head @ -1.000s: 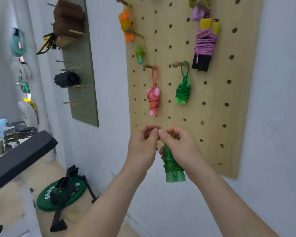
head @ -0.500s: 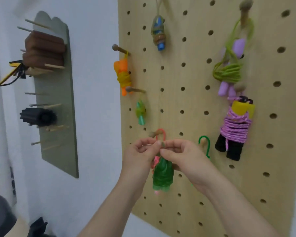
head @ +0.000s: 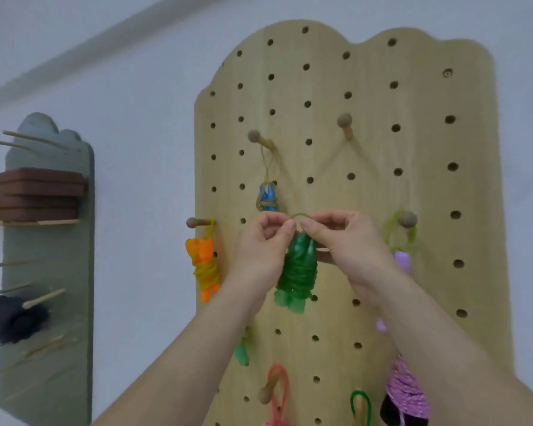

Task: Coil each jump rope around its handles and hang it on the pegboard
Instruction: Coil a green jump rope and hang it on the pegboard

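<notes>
Your two hands meet in front of the tall light-wood pegboard with the scalloped top edge (head: pixel 428 179), at about its centre. Your left hand (head: pixel 263 244) pinches the left end of a thin green cord loop (head: pixel 300 214) between thumb and forefinger, with the remaining fingers curled into the palm. Your right hand (head: pixel 350 241) pinches the right end of the same loop in the same manner. One of its lower fingers lies against the upper right of the bundle. The translucent green plastic jump rope, coiled tightly around its two handles (head: pixel 297 272), hangs from the loop at 6 o'clock, between your wrists, handle ends down. Whether the bundle touches the board cannot be determined. A bare round-headed wooden peg (head: pixel 346 125) stands at 1 o'clock from the loop, well above it. At 11 o'clock, near your left knuckles, a blue-handled rope bundle with tan cord (head: pixel 267 196) hangs from its own peg. At 9 o'clock from the green bundle, an orange-handled bundle wound with yellow cord (head: pixel 204 267) hangs at the board's left edge. At 3 o'clock, a lilac-handled bundle with lime cord (head: pixel 402 259) hangs partly behind your right wrist. At 5 o'clock, a pink-cord bundle with black handles (head: pixel 405 398) sits low on the board.
</notes>
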Motion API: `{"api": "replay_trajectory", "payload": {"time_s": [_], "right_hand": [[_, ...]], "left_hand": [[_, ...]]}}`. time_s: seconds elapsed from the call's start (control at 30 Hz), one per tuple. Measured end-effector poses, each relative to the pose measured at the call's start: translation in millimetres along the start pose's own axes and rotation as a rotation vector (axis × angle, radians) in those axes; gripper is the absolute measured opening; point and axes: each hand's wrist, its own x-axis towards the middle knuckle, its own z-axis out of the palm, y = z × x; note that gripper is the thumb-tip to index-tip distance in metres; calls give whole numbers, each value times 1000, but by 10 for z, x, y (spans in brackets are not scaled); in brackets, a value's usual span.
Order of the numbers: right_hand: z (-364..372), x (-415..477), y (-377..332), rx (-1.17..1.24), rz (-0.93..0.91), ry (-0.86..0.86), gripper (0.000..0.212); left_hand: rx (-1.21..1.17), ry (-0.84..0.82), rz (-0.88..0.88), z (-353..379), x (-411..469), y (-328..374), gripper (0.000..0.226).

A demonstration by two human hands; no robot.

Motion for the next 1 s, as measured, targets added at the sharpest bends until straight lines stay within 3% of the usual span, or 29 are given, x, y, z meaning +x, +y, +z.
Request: {"api": "replay_trajectory", "payload": {"time_s": [0.27,0.57,0.7,0.83,1.0], "right_hand": [[-399,747,-1000,-237,-244,93,8],[-677,1284,-989,-314,-277,204,12],[-671,1432,-937,-338,-306,186,13],[-721,1519,-857,-336,-300,160,10],[-761,1667,-710,-402,-288,176,16]], "left_hand": [[-41,62,285,437,762,827,6],[263,184,559,914,1351,868,13],[179,192,520,923,1444,813,18],[-12,96,304,966,1466,763,17],[48,86,276,1104,1518,646,26]]}}
